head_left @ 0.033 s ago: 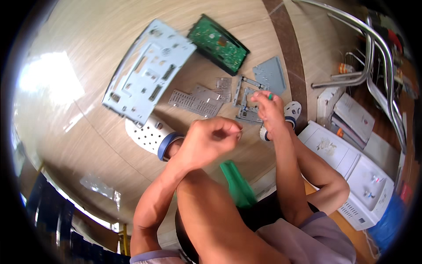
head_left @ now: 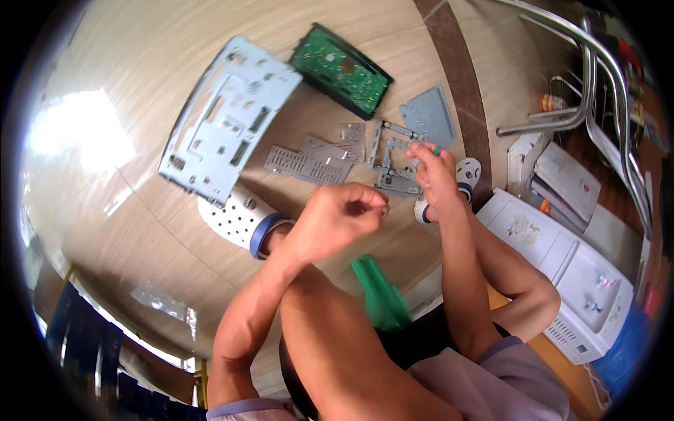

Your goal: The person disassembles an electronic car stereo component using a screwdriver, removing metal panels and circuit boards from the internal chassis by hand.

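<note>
My left hand (head_left: pixel 338 219) hovers above my knee, thumb and fingers curled together; whatever is in them, if anything, I cannot make out. To its right, my right hand (head_left: pixel 437 179), with a green band on a finger, has its fingers bent in beside a silver metal frame (head_left: pixel 394 156). What they hold, if anything, is hidden. Left of that frame lies a perforated metal plate (head_left: pixel 309 165) with a smaller perforated piece (head_left: pixel 353 140). Behind them is a green circuit board (head_left: pixel 342 67) in a black housing. A large pale metal panel (head_left: pixel 228 116) stands at the left.
A flat grey plate (head_left: pixel 430 116) lies beyond my right hand. My white clogs (head_left: pixel 235 217) flank the parts. A green object (head_left: pixel 379 295) is between my legs. At right are a white water dispenser (head_left: pixel 526 231), stacked papers or boxes (head_left: pixel 567 175) and a chrome chair frame (head_left: pixel 593 91).
The floor parts appear slightly further left in the picture. My right hand shows a little further right and lower. Both hands keep nearly the same curled pose.
</note>
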